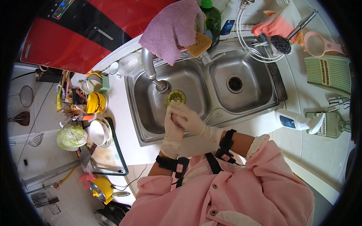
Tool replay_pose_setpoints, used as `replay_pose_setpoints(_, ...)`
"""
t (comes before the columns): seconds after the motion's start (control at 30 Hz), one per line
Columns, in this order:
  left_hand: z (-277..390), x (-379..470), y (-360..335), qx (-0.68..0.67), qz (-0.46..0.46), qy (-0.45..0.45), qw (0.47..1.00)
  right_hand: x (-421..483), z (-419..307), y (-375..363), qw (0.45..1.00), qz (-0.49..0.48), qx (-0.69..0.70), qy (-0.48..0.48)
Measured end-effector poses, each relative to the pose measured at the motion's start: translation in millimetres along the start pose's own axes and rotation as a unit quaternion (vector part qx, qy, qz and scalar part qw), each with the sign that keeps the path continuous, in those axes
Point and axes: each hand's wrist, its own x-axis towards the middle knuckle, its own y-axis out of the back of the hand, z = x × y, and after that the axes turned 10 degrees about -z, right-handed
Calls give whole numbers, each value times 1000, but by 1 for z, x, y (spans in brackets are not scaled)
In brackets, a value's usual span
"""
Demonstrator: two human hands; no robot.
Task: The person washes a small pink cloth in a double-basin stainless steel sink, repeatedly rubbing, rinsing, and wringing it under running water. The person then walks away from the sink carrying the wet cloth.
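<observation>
Both my hands wear thin whitish gloves and meet over the left basin (pixel 195 73) of a stainless steel double sink. My left hand (pixel 173 127) is cupped upward, its fingers pointing at the tap. Across its palm lies my right hand (pixel 189 117), blurred, with the fingers bent. Between the palms shows part of a small reddish-purple thing (pixel 176 120); the fingers hide the rest, and I cannot tell what it is. Just beyond my fingertips, a yellow-green drain strainer (pixel 176 96) sits in the basin floor. The metal tap (pixel 149 63) curves down behind it, and no running water is visible.
Right of my hands is the second basin (pixel 251 73) with an open drain. A purple cloth (pixel 171 29) and a sponge (pixel 198 45) hang behind the sink. A white spray bottle (pixel 294 120) lies at right. Leftward are a cabbage (pixel 72 136) and white bowls (pixel 98 132).
</observation>
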Motion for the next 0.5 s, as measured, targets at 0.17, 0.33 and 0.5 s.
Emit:
replay_pose_setpoints(0.17, -8, -4, 9, -5, 83, 10, 997, 11, 8, -19, 995, -17, -98, -7)
replay_pose_setpoints(0.33, 2, 0, 13, 46, 3, 4, 999, 13, 17, -3, 994, 35, 99, -17)
replay_pose_setpoints(0.5, -3, 0, 12, -17, -9, -6, 1000, -1, -9, -26, 972, 64, -211, 76)
